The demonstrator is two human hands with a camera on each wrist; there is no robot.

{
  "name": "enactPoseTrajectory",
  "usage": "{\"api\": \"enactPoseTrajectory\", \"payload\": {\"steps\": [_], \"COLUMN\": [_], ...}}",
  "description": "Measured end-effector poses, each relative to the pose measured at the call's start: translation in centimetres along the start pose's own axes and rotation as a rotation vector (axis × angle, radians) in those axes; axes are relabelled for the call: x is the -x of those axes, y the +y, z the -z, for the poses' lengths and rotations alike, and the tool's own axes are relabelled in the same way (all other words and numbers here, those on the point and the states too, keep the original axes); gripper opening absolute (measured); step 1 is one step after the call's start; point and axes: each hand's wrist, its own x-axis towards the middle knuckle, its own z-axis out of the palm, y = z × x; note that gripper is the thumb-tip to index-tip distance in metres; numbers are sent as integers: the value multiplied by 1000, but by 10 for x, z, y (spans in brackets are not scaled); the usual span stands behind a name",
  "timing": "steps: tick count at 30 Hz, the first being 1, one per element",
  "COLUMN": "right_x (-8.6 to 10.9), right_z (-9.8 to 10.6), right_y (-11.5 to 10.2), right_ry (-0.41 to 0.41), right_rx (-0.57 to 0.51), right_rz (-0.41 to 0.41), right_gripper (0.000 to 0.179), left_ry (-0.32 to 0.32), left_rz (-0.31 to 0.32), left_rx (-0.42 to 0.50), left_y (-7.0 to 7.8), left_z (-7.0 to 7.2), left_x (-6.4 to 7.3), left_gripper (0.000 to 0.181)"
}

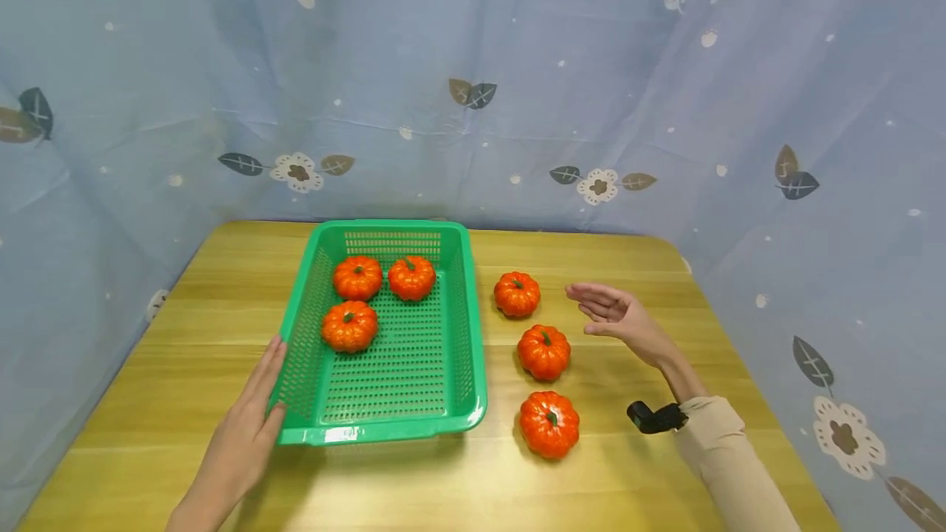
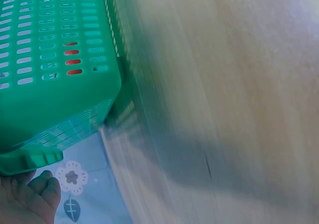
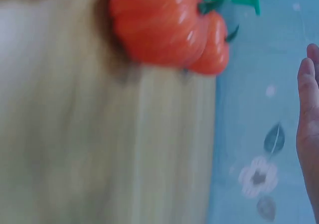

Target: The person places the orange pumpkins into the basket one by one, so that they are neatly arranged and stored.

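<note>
A green basket (image 1: 473, 335) with perforated sides stands on the table, three small orange pumpkins (image 1: 350, 326) in its far left part. My left hand (image 1: 240, 425) holds the basket at its near left corner, thumb by the rim; in the left wrist view, bent fingers (image 2: 45, 186) show under the rim. To the right of the basket, three more pumpkins (image 1: 544, 352) form a row running away from me. My right hand (image 1: 617, 318) hovers right of the row, near the far and middle pumpkins, fingers extended and thumb apart, holding nothing.
The wooden table (image 1: 384, 487) reaches back to a blue curtain (image 1: 414, 146) with leaf and flower prints, which also runs along both sides. A black strap mount (image 1: 656, 417) sticks out from the right wrist beside a beige sleeve (image 1: 727, 450).
</note>
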Motion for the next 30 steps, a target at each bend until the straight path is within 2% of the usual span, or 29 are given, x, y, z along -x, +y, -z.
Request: {"api": "enactPoseTrajectory", "payload": {"steps": [5, 9, 14, 17, 22, 26, 30], "right_x": [33, 60, 86, 96, 107, 109, 107], "right_z": [5, -9, -26, -34, -50, -59, -59], "right_y": [14, 31, 48, 53, 56, 62, 73], "right_ry": [15, 3, -34, -34, -34, 15, 53], "right_rx": [-47, -105, -134, -119, -19, 33, 22], "right_rz": [38, 2, 4, -3, -4, 2, -11], "right_gripper": [58, 60, 65, 69, 78, 83, 87], "left_ry": [0, 15, 14, 13, 14, 16, 14], "left_rz": [9, -2, -6, -4, -7, -20, -23], "left_rx": [4, 10, 16, 20, 21, 12, 4], "left_y": [-1, 0, 0, 0, 1, 1, 1], "left_z": [2, 2, -1, -2, -1, -1, -2], "left_x": [0, 0, 1, 2, 4, 2, 0], "left_gripper": [75, 75, 75, 74, 73, 73, 71]}}
